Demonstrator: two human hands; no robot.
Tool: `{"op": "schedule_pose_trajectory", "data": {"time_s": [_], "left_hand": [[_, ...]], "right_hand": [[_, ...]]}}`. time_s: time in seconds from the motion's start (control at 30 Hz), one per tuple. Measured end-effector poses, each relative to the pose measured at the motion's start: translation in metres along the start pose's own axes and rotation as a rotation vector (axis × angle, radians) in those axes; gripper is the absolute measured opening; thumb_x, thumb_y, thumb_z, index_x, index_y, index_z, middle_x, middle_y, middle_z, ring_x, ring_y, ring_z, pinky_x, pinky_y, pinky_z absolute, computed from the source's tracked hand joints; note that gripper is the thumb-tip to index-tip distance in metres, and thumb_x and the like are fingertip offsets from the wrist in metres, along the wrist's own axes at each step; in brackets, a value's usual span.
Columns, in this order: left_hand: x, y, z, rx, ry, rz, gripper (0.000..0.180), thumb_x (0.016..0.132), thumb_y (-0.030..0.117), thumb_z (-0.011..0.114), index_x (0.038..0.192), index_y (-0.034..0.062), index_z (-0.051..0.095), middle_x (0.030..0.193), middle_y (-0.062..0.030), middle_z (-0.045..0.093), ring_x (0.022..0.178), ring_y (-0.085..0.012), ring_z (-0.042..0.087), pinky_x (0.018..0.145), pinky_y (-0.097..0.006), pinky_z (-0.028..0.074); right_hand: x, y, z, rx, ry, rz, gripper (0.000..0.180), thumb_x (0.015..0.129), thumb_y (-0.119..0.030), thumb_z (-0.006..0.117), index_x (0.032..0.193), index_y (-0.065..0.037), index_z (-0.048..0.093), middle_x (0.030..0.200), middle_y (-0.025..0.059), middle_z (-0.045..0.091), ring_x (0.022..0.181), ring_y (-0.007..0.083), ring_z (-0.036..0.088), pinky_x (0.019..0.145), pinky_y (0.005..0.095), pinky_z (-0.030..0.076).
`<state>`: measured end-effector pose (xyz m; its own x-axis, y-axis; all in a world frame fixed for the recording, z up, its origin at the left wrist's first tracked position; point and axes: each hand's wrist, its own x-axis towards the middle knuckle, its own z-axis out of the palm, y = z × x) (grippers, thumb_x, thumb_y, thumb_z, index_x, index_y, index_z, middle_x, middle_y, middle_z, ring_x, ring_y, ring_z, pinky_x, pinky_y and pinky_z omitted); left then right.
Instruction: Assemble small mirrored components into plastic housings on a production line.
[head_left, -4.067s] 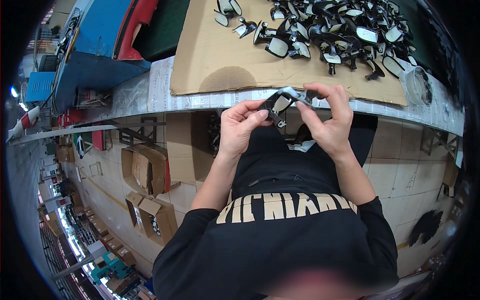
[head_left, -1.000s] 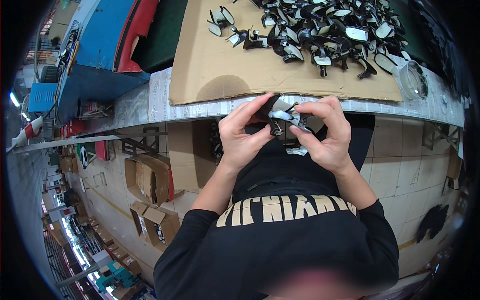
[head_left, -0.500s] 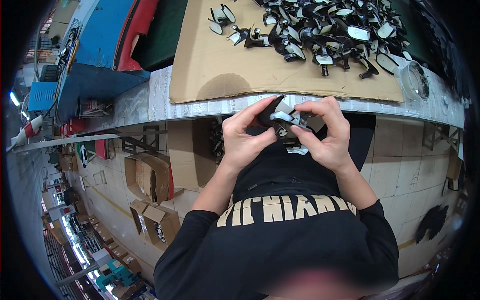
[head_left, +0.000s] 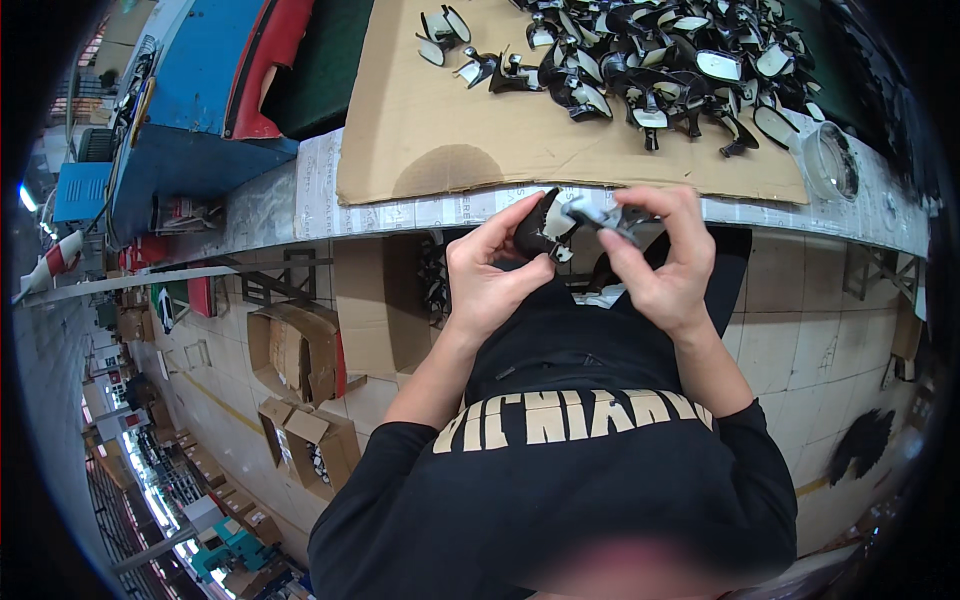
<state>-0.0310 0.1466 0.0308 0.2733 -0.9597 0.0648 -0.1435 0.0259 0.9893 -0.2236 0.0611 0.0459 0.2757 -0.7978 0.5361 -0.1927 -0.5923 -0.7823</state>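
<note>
A black shoe heel (head_left: 540, 230) with a whitish face is pinched between the thumb and fingers of my left hand (head_left: 492, 272), just off the table's front edge. Close to its right, a crumpled grey-white scrap of cloth or film (head_left: 600, 215) is gripped by my right hand (head_left: 670, 268); motion blurs it, and its exact kind does not show. Beyond my hands, many similar black heels (head_left: 660, 75) with white faces lie heaped on a flat cardboard sheet (head_left: 560, 165).
A round clear container (head_left: 832, 162) stands by the table's right end. A blue cabinet (head_left: 200, 90) with red material on it is at the left. Below are open cardboard boxes (head_left: 292, 350) on the tiled floor.
My right hand has drawn right and slightly up, pulling the grey-white scrap away from the heel. More of the heel's pale face shows. The left hand has barely moved.
</note>
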Motion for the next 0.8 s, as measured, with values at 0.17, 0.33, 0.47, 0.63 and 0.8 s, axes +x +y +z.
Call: {"op": "schedule_pose_trajectory", "data": {"time_s": [0.17, 0.33, 0.47, 0.63, 0.8], "left_hand": [[0.0, 0.0, 0.001, -0.146, -0.014, -0.046, 0.062, 0.075, -0.014, 0.072, 0.135, -0.0085, 0.058, 0.116, -0.0111, 0.07, 0.099, -0.0115, 0.067, 0.084, -0.025, 0.056], [0.0, 0.001, 0.0, -0.278, 0.007, -0.111, 0.062, 0.076, -0.018, 0.071, 0.136, -0.0102, 0.056, 0.118, -0.0144, 0.07, 0.104, -0.0145, 0.068, 0.088, -0.027, 0.058], [0.001, 0.003, -0.001, -0.326, 0.0, -0.101, 0.063, 0.075, -0.019, 0.07, 0.136, -0.0103, 0.055, 0.119, -0.0153, 0.069, 0.105, -0.0151, 0.068, 0.09, -0.028, 0.059], [0.002, 0.0, -0.001, -0.339, 0.013, -0.125, 0.064, 0.075, -0.02, 0.07, 0.137, -0.0095, 0.055, 0.12, -0.0151, 0.069, 0.104, -0.0149, 0.068, 0.089, -0.028, 0.059], [0.002, -0.003, 0.0, -0.333, 0.006, -0.12, 0.063, 0.076, -0.019, 0.07, 0.137, -0.0095, 0.055, 0.119, -0.0144, 0.069, 0.103, -0.0144, 0.068, 0.088, -0.028, 0.059]], "right_hand": [[-0.006, -0.002, 0.006, -0.015, -0.111, -0.038, 0.036, 0.068, -0.006, 0.082, 0.102, -0.007, 0.071, 0.089, 0.0039, 0.069, 0.08, 0.0219, 0.057, 0.08, 0.033, 0.041], [-0.001, 0.011, 0.005, -0.107, -0.025, -0.042, 0.034, 0.069, -0.007, 0.081, 0.102, -0.007, 0.071, 0.088, 0.0042, 0.069, 0.081, 0.0222, 0.059, 0.08, 0.0345, 0.041], [0.002, 0.02, 0.001, -0.154, 0.024, 0.002, 0.034, 0.07, -0.006, 0.081, 0.102, -0.007, 0.071, 0.087, 0.0046, 0.067, 0.08, 0.0216, 0.057, 0.078, 0.0338, 0.042], [0.001, 0.012, 0.001, -0.091, 0.005, 0.006, 0.034, 0.07, -0.006, 0.081, 0.102, -0.007, 0.07, 0.087, 0.0048, 0.066, 0.078, 0.0212, 0.056, 0.078, 0.0329, 0.042], [-0.003, 0.003, 0.005, -0.047, -0.078, -0.018, 0.034, 0.069, -0.006, 0.081, 0.101, -0.007, 0.07, 0.09, 0.004, 0.069, 0.081, 0.0216, 0.059, 0.081, 0.0337, 0.041]]}}
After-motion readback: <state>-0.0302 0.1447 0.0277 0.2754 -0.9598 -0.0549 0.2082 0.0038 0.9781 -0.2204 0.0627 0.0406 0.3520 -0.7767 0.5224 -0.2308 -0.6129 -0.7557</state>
